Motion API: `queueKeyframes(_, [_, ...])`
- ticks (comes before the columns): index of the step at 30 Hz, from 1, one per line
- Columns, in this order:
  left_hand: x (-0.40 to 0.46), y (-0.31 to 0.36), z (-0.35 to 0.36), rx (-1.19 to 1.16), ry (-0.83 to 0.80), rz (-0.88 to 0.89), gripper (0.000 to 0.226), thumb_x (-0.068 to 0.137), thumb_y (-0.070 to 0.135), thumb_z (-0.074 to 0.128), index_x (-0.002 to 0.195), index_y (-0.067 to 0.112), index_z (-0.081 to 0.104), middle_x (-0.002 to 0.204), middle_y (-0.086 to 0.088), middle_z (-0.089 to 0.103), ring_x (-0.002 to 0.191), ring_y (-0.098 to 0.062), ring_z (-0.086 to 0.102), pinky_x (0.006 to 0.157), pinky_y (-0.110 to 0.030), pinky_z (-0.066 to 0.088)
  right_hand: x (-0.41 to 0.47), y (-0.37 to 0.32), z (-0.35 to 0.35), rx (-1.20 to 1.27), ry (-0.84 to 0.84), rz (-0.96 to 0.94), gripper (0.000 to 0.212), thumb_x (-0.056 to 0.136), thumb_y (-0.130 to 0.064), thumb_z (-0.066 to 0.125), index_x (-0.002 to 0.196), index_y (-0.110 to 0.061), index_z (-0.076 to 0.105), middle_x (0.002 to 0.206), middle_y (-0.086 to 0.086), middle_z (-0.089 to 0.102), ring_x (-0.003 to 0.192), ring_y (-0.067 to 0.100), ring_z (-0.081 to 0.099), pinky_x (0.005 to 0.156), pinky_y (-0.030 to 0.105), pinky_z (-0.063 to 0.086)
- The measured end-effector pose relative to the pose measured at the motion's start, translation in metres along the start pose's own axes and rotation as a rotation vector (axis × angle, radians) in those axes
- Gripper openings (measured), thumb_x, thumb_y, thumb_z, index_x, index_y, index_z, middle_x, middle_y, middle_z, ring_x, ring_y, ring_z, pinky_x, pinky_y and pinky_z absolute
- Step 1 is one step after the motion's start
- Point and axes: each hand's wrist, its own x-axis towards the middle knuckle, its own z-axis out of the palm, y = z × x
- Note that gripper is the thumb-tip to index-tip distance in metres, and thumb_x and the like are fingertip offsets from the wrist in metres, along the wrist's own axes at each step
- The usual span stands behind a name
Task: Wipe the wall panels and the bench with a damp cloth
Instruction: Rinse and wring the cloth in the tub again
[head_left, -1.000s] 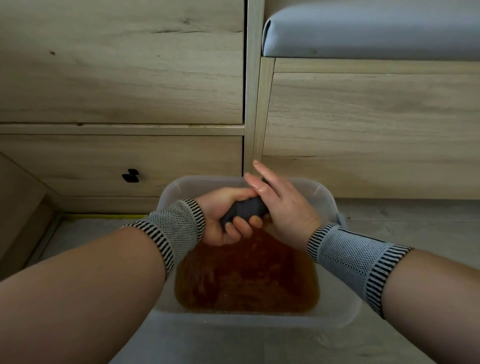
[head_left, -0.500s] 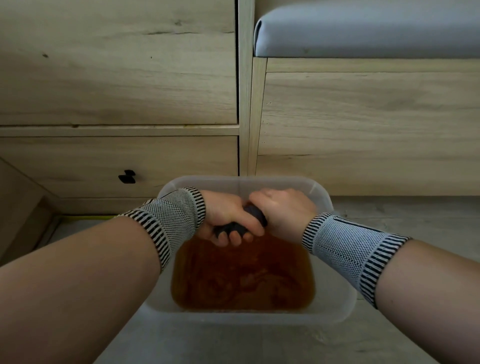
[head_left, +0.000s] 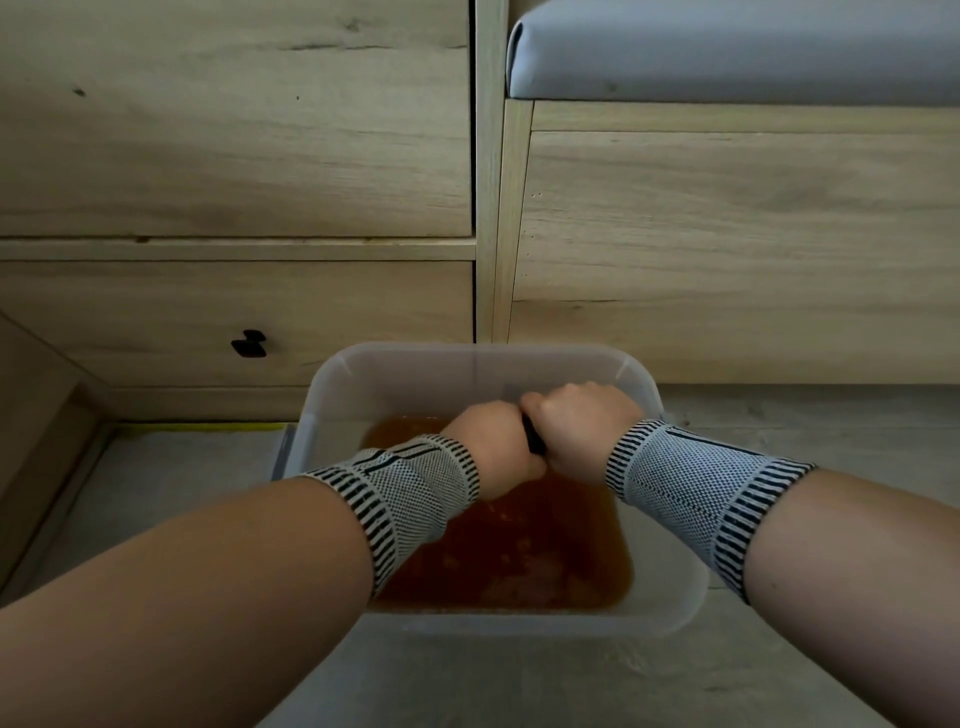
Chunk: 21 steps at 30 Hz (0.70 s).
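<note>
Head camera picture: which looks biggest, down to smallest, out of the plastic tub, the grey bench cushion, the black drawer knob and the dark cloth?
1. Plastic tub, though it is nearest the camera
2. Bench cushion, cut off by the frame
3. Drawer knob
4. Cloth, mostly hidden in the hands

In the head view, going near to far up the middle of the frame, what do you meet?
Grey floor → near rim of the clear plastic tub → brown water → left hand and right hand gripping the dark cloth → tub's far wall → wooden panels.

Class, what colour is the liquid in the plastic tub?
Reddish-brown liquid, clearest in the head view.
</note>
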Motion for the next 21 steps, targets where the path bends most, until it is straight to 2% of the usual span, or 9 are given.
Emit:
queueKeyframes(12, [0.0, -0.009, 0.005, 0.014, 0.078, 0.032, 0.023, 0.091, 0.025, 0.061, 0.111, 0.014, 0.061, 0.105, -0.006, 0.068, 0.095, -0.025, 0.065, 0.084, -0.035, 0.054, 0.008, -0.007, 0.004, 0.144, -0.089, 0.074, 0.027, 0.089, -0.019, 0.06, 0.115, -0.014, 0.054, 0.109, 0.011, 0.065, 0.1, 0.031, 0.063, 0.077, 0.04, 0.05])
queueKeyframes(19, [0.003, -0.028, 0.009, 0.021, 0.205, 0.024, 0.045, 0.09, 0.04, 0.062, 0.126, 0.016, 0.045, 0.109, -0.01, 0.068, 0.099, -0.031, 0.066, 0.079, -0.036, 0.052, 0.014, -0.005, 0.012, 0.209, -0.054, 0.084, 0.039, 0.089, -0.012, 0.059, 0.123, -0.011, 0.04, 0.111, 0.012, 0.061, 0.1, 0.032, 0.062, 0.074, 0.038, 0.047])
queueKeyframes(21, [0.002, -0.036, 0.008, 0.029, 0.218, 0.063, 0.047, 0.093, 0.042, 0.059, 0.131, 0.019, 0.043, 0.111, -0.01, 0.068, 0.098, -0.031, 0.066, 0.08, -0.036, 0.053, 0.016, -0.007, 0.017, 0.281, -0.06, 0.067, 0.047, 0.086, -0.009, 0.062, 0.125, -0.013, 0.036, 0.119, 0.011, 0.055, 0.103, 0.032, 0.061, 0.079, 0.038, 0.048])
